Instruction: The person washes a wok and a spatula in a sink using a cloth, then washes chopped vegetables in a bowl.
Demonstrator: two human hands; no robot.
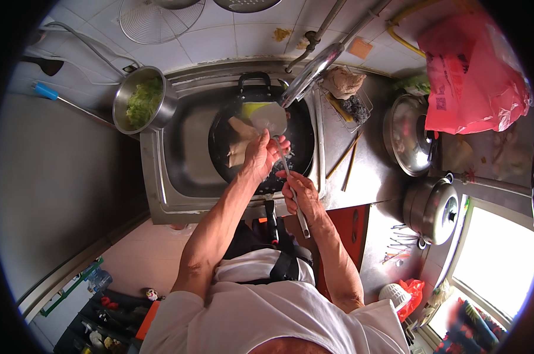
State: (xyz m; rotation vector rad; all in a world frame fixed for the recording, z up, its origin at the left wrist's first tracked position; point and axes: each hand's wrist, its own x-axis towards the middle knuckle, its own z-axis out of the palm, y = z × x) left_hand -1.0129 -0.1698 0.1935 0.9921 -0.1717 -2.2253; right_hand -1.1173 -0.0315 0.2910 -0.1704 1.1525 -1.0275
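Observation:
My right hand is closed around the handle of a metal wok turner. Its broad blade lies under the tap, over a black wok in the steel sink. Cupped beside the turner's neck, my left hand has its thumb close to the blade and its fingers behind the shaft; whether it grips the shaft is unclear. A yellow-green thing shows behind the blade. Tan shapes of unclear kind are in the wok, left of my left hand.
Left of the sink stands a steel pot with chopped greens. On the right are a wire rack with scourers, chopsticks, a lid and a lidded pot. A pink plastic bag sits at the upper right.

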